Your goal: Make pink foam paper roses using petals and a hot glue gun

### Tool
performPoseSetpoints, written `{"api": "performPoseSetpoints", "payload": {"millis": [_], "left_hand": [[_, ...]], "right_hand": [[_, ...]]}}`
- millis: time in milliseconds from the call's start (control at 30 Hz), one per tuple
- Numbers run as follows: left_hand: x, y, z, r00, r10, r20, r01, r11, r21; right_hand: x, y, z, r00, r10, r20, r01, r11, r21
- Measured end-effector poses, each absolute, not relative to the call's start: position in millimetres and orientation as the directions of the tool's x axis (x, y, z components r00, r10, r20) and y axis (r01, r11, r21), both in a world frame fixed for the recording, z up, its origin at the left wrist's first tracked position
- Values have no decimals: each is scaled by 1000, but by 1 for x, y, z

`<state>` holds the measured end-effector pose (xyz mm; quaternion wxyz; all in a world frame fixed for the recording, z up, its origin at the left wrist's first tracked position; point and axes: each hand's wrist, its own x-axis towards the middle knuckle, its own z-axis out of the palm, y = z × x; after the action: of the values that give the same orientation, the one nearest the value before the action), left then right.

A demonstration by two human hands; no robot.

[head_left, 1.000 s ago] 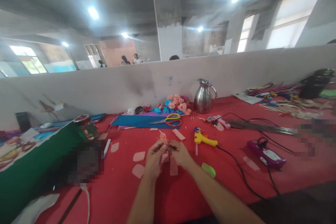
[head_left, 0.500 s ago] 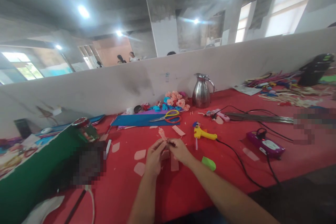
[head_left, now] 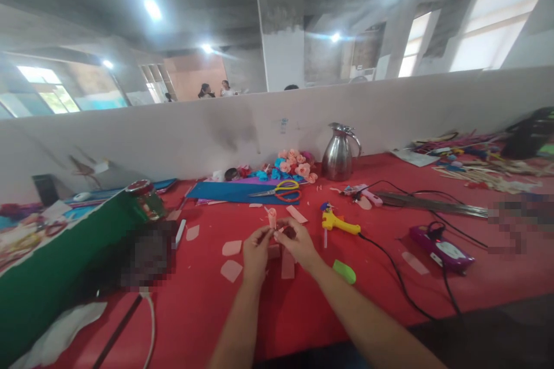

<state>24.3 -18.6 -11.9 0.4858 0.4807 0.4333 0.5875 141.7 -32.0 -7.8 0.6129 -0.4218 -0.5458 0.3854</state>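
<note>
A small pink paper flower (head_left: 272, 217) stands upright between my hands above the red table. My left hand (head_left: 257, 248) pinches its base from the left. My right hand (head_left: 298, 242) has its thumb and fingers closed at the same base from the right. Beneath and beside my hands lie pink paper strips (head_left: 288, 265), and to the left are cut pink petals (head_left: 231, 271). Beyond them, yellow-and-red-handled scissors (head_left: 279, 190) rest on blue paper (head_left: 216, 191). My fingers cover the lower end of the flower.
Right of my hands lie a yellow glue gun (head_left: 340, 223) with a black cord, a green paper piece (head_left: 344, 271) and a purple power strip (head_left: 441, 249). A steel jug (head_left: 338, 153) stands at the back by finished pink flowers (head_left: 298, 164). A green box wall (head_left: 86, 248) borders the left.
The flower now stands more upright, and my right fingers have shifted and lifted slightly around its base. The whole view has swung a little to the left.
</note>
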Motion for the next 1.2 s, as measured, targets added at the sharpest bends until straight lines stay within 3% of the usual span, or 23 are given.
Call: {"api": "performPoseSetpoints", "payload": {"millis": [300,433,500,567,600,667,800,900,967,1067,1200], "left_hand": [[30,-23,-7,5,996,93,-236,-89,968],[28,-22,-8,-63,997,37,-281,-53,958],[28,-21,-8,-91,996,18,-322,-46,945],[28,-20,-8,-116,993,18,-361,-59,931],[28,-20,-8,-125,992,20,-373,-65,926],[29,-19,-9,-139,990,27,-365,-76,928],[28,-17,-13,-168,981,100,-236,-139,962],[27,-16,-16,-170,974,147,-150,-173,973],[26,-16,-17,-168,974,155,-118,-176,977],[26,-15,-18,-172,975,142,-87,-158,984],[27,-15,-19,-163,979,125,-63,-137,989]], "right_hand": [[144,-27,-9,177,926,335,51,331,-942],[177,-28,3,193,893,406,337,328,-883],[206,-32,8,159,898,409,605,239,-759],[235,-38,9,251,911,327,841,-38,-539],[247,-41,8,321,909,265,882,-184,-434],[264,-46,3,377,912,160,906,-327,-268],[274,-47,-9,323,939,122,941,-304,-149],[273,-44,-10,303,940,157,936,-262,-237],[269,-42,-9,297,936,191,885,-195,-423],[253,-41,-7,232,926,297,671,68,-738],[221,-42,-19,78,937,341,405,283,-869]]}}
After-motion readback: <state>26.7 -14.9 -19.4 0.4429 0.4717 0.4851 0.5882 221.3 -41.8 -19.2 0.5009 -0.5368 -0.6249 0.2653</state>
